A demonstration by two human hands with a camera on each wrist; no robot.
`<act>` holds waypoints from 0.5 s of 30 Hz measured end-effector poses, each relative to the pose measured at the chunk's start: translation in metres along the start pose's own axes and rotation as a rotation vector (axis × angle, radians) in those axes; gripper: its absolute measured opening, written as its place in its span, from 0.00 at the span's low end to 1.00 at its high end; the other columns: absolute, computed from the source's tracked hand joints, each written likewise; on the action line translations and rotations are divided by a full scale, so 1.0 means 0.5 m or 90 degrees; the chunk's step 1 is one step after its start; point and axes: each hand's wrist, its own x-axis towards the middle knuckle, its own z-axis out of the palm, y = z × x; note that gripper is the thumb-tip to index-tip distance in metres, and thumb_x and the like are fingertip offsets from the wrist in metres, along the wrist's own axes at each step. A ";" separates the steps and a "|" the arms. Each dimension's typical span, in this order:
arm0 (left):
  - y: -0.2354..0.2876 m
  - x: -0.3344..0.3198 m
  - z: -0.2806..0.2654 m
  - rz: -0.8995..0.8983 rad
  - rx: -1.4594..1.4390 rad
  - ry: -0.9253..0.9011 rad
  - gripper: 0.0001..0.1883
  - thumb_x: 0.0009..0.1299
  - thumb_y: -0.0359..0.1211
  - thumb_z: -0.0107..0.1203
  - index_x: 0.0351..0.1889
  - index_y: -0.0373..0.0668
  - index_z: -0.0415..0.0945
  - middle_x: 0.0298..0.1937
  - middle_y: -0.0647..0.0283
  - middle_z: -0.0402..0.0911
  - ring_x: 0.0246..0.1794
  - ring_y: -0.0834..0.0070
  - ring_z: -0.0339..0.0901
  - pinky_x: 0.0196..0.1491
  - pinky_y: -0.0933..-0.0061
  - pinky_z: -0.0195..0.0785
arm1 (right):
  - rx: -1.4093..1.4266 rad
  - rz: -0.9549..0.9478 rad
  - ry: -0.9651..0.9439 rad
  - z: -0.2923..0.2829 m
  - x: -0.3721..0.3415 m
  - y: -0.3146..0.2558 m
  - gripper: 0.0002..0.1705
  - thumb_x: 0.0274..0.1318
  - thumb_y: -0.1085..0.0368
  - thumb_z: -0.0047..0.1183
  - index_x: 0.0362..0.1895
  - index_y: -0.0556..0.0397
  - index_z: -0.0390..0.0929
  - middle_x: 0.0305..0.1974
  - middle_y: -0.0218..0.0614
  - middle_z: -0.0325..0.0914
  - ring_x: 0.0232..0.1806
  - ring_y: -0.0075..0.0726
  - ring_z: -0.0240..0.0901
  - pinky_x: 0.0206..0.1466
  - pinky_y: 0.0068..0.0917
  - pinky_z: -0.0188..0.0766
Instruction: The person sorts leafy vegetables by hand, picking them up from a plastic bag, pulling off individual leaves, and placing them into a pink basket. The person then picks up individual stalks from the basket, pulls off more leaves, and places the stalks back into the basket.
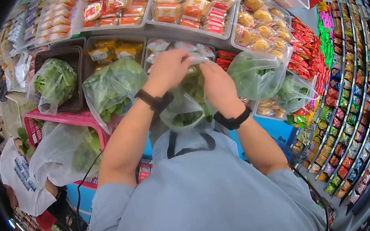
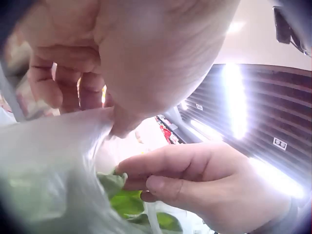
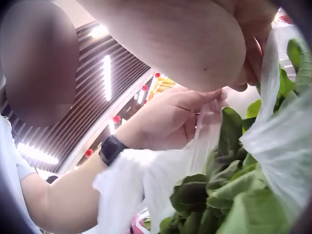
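Observation:
A clear plastic bag (image 1: 183, 109) of leafy greens (image 3: 243, 190) stands in front of the person's body, its mouth between both hands. The left hand (image 1: 169, 72) pinches the bag's rim between thumb and fingers, as the left wrist view shows at close range. On the other side the right hand (image 1: 222, 89) has its fingertips at the rim; in the right wrist view its fingers (image 3: 253, 63) curl at the plastic edge. Green leaves (image 2: 127, 202) show inside the bag, below the hands.
Other bagged greens stand left (image 1: 116, 86) and right (image 1: 253, 76). Behind are trays of packaged bread (image 1: 191, 6) and a brown basket (image 1: 73, 59). A pink crate (image 1: 66, 119) is at left, with another person's white shirt (image 1: 20, 178) beyond; snack shelves (image 1: 350, 98) fill the right.

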 end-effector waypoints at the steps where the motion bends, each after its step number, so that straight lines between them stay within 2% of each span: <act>1: -0.021 0.008 0.012 -0.018 -0.002 -0.018 0.14 0.80 0.41 0.55 0.47 0.40 0.84 0.43 0.43 0.87 0.48 0.41 0.83 0.52 0.46 0.75 | -0.018 -0.006 0.015 0.014 0.004 0.010 0.17 0.58 0.73 0.54 0.53 0.58 0.77 0.52 0.48 0.80 0.55 0.56 0.78 0.57 0.48 0.76; 4: -0.059 0.027 0.039 -0.036 -0.074 -0.014 0.15 0.83 0.41 0.53 0.48 0.37 0.76 0.39 0.45 0.85 0.39 0.46 0.82 0.44 0.55 0.74 | -0.104 0.000 0.006 0.028 0.023 0.012 0.15 0.58 0.70 0.56 0.51 0.52 0.80 0.48 0.42 0.80 0.52 0.51 0.77 0.53 0.46 0.74; 7: -0.065 0.032 0.039 -0.050 -0.104 -0.036 0.15 0.85 0.41 0.49 0.48 0.35 0.72 0.40 0.43 0.83 0.41 0.43 0.81 0.45 0.53 0.72 | -0.212 0.027 0.008 0.033 0.043 -0.003 0.12 0.56 0.66 0.60 0.46 0.45 0.82 0.43 0.36 0.77 0.51 0.47 0.75 0.50 0.43 0.71; 10: -0.059 0.029 0.028 -0.049 -0.089 -0.048 0.15 0.86 0.40 0.48 0.47 0.34 0.72 0.40 0.45 0.84 0.40 0.48 0.85 0.45 0.56 0.75 | -0.219 0.026 0.027 0.036 0.048 -0.007 0.10 0.53 0.64 0.62 0.42 0.43 0.83 0.41 0.34 0.75 0.50 0.47 0.72 0.51 0.43 0.68; 13: -0.066 0.021 0.032 -0.064 -0.202 -0.060 0.15 0.87 0.38 0.47 0.46 0.33 0.72 0.40 0.48 0.86 0.40 0.55 0.88 0.45 0.59 0.79 | -0.215 -0.018 0.054 0.048 0.031 0.007 0.11 0.51 0.64 0.63 0.41 0.42 0.84 0.45 0.33 0.76 0.51 0.46 0.71 0.54 0.44 0.65; 15: -0.072 0.017 0.033 -0.064 -0.180 -0.065 0.15 0.87 0.38 0.47 0.45 0.33 0.72 0.41 0.50 0.87 0.41 0.59 0.89 0.45 0.61 0.81 | -0.207 -0.035 0.099 0.052 0.025 0.007 0.10 0.50 0.64 0.65 0.40 0.42 0.85 0.50 0.33 0.76 0.52 0.46 0.70 0.56 0.45 0.64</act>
